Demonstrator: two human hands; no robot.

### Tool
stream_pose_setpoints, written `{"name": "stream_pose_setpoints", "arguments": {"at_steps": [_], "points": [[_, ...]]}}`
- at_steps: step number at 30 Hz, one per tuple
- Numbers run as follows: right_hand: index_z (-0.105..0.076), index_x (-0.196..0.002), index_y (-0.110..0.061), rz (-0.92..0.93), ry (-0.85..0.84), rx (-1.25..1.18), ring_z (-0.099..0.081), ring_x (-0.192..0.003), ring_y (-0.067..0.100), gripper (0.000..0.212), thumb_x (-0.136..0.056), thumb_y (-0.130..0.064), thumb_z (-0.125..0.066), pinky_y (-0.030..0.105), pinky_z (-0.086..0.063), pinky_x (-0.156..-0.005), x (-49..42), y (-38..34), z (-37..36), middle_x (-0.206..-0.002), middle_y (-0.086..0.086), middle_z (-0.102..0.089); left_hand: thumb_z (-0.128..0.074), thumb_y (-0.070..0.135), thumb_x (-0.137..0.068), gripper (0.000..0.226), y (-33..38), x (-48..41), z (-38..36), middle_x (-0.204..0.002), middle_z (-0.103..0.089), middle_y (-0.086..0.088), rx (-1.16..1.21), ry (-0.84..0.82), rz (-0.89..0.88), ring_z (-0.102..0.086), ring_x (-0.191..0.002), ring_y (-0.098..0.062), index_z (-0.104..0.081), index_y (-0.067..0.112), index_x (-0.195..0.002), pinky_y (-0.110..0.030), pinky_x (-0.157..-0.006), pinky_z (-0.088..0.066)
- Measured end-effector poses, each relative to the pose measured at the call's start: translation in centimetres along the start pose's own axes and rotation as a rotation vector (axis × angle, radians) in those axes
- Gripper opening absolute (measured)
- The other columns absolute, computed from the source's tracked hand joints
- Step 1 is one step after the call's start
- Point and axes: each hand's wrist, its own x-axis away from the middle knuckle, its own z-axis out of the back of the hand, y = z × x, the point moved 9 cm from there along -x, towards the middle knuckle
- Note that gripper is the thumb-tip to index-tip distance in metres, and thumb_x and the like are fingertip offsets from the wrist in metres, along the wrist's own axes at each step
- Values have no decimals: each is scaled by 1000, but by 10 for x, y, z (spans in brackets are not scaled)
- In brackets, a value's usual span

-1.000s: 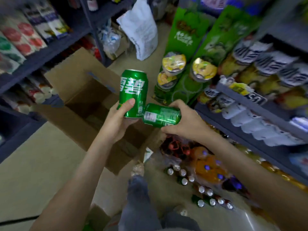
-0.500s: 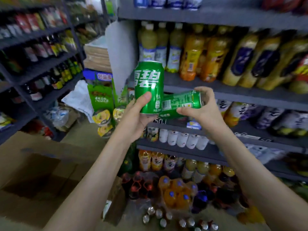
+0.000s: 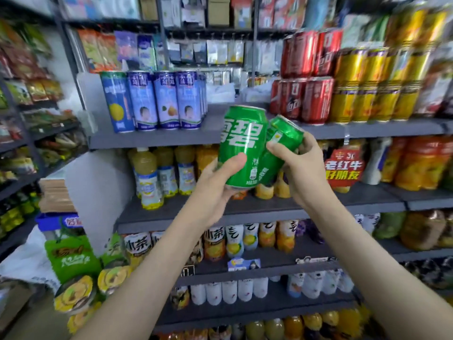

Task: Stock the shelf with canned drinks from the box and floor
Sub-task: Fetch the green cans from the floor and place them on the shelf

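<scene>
Both hands each grip a green can: left hand (image 3: 215, 182) an upright green Sprite can (image 3: 241, 148), right hand (image 3: 297, 168) a tilted green can (image 3: 279, 148). Touching, either could slip on the way to the grey shelf (image 3: 171, 137).

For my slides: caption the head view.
Left hand holds front green can; right hand holds tilted green can, facing shelf.

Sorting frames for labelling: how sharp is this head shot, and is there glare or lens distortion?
Head view: the nearer green can in the left hand and the farther green can in the right hand are sharpest; the gold cans and snack bags smear at the edges; glare streaks the red cans; the shelf bows, wide-angle.
</scene>
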Motion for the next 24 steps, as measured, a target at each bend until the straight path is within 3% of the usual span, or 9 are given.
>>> {"name": "stream_pose_setpoints", "arguments": {"at_steps": [2,5,7,9,12,14,16,21,24], "points": [[-47,-129,-6,23,0,26,-65,-105,25,69,-69,-8,-81,43,-55,-85,-15,-16,15,-119,12,-63,-73,39,-69,55,3,-17,-10,-116,-68,-1,-94,15,-16,-64,-108,-19,-59,19,-118,-37,-92,-50],[-48,-128,-9,60,-23,55,-64,-106,23,65,-72,-4,-79,38,-56,-80,-39,-34,36,-120,10,-62,-80,65,-48,94,11,-40,-18,-123,-64,6,-248,111,-49,-58,-116,-14,-55,21,-128,-40,-104,-41],[-49,-127,-11,86,-59,91,-64,-106,21,63,-72,-4,-79,33,-56,-76,-57,-45,44,-119,8,-62,-78,59,-59,68,20,-56,-21,-112,-66,16,-316,184,-109,-61,-103,2,-59,30,-118,-24,-93,-45],[-49,-127,-12,118,-116,148,-63,-106,16,64,-71,-6,-79,28,-55,-77,-76,-56,47,-119,6,-62,-73,44,-73,33,31,-70,-21,-97,-64,24,-341,282,-177,-59,-80,18,-57,39,-102,-7,-70,-43],[-48,-129,-11,154,-196,219,-63,-104,12,70,-68,-12,-82,26,-54,-82,-106,-64,45,-119,3,-63,-70,36,-81,28,54,-87,-20,-97,-62,20,-451,408,-276,-58,-75,17,-56,32,-106,1,-58,-41],[-48,-129,-15,157,-241,268,-62,-107,13,80,-59,-26,-86,33,-54,-88,-123,-62,38,-120,1,-62,-71,40,-79,37,64,-95,-14,-100,-63,15,-552,492,-303,-58,-84,9,-55,28,-110,-5,-63,-43],[-50,-126,-15,147,-270,284,-62,-106,15,78,-58,-26,-86,39,-53,-90,-138,-55,29,-119,2,-62,-74,45,-75,41,69,-103,-3,-100,-64,11,-662,580,-305,-60,-91,-3,-56,26,-108,-17,-73,-46],[-45,-127,-16,125,-273,291,-58,-94,2,68,-70,-11,-81,21,-50,-79,-161,-35,3,-113,-4,-58,-76,49,-70,55,71,-125,20,-111,-62,2,-874,656,-213,-58,-103,-18,-50,21,-109,-37,-92,-48],[-45,-128,-16,109,-232,286,-60,-100,12,72,-68,-13,-83,28,-52,-82,-173,-23,-10,-115,0,-60,-77,49,-69,64,74,-140,28,-118,-63,2,-947,614,-206,-59,-107,-18,-53,18,-119,-38,-93,-48]]}}
